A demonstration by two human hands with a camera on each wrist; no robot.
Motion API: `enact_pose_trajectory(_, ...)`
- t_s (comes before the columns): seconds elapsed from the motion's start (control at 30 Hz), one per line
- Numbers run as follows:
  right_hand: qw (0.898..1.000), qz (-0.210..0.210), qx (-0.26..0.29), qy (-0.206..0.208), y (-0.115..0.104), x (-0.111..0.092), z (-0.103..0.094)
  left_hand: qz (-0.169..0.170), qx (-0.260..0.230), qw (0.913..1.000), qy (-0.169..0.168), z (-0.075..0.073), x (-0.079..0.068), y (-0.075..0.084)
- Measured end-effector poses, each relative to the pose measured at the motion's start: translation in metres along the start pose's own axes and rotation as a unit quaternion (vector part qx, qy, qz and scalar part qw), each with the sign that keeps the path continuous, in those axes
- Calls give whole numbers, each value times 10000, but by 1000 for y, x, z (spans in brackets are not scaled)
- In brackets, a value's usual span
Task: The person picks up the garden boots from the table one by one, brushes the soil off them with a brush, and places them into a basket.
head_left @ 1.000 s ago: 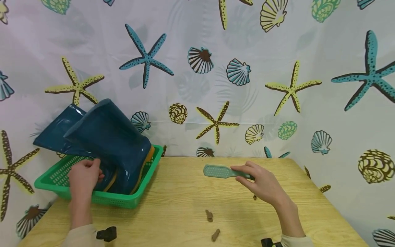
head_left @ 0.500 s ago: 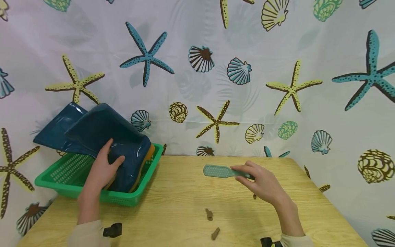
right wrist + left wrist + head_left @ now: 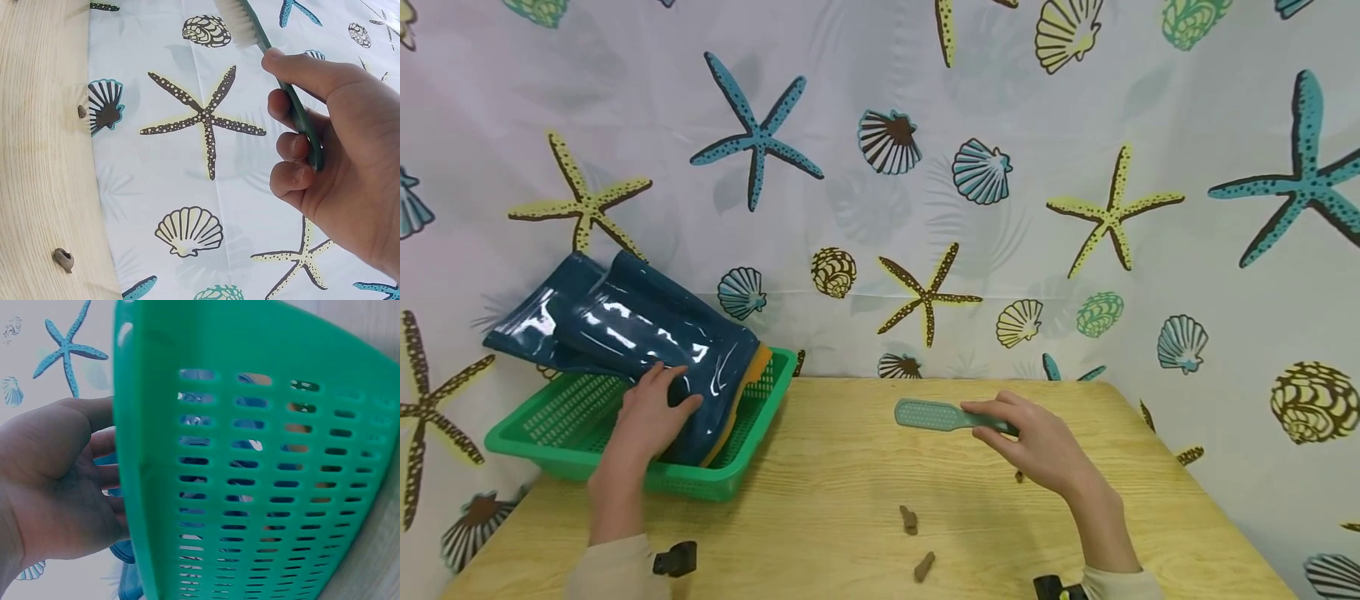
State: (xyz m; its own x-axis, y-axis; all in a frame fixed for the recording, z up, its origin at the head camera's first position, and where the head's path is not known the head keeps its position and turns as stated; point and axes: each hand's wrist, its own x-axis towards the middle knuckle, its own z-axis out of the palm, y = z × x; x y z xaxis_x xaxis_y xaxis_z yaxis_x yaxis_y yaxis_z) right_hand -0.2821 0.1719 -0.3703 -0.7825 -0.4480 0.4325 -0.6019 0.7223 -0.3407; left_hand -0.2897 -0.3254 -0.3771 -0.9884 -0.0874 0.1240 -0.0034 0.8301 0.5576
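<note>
A pair of dark blue rubber boots (image 3: 655, 325) with orange-yellow soles lies overlapping in a green plastic basket (image 3: 700, 482), their shafts leaning out over its left side. My left hand (image 3: 651, 417) reaches over the basket's near rim and lays spread fingers on the nearer boot, thumb apart. In the left wrist view, the basket wall hides the fingertips of this left hand (image 3: 62, 478). Over the table's right half, my right hand (image 3: 1037, 437) grips a green scrubbing brush (image 3: 928, 415) by its handle. White bristles of the brush (image 3: 237, 22) show in the right wrist view.
Small brown clumps (image 3: 909, 522) lie on the wooden table (image 3: 820, 467), one more clump (image 3: 924, 567) near its front and another (image 3: 1018, 477) under the right hand. A curtain (image 3: 865, 233) with starfish and shells hangs behind and beside the table.
My left hand moved right from the basket's left part onto the nearer boot. That boot has rolled and sunk lower, its glossy side now facing up. The right hand with the brush stays put.
</note>
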Motion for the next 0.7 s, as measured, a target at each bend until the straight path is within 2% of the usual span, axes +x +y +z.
enact_pose_trajectory(0.27,9996,241,-135,8,0,-2,1,294,-202,9993,-49,-1,-2,17)
enact_pose_trajectory(0.47,9989,459,7,-86,2,2,0,519,-352,9979,-189,0,-4,33)
enact_pose_trajectory(0.7,9979,602,145,-182,3,5,0,763,-353,9964,-49,6,-5,45)
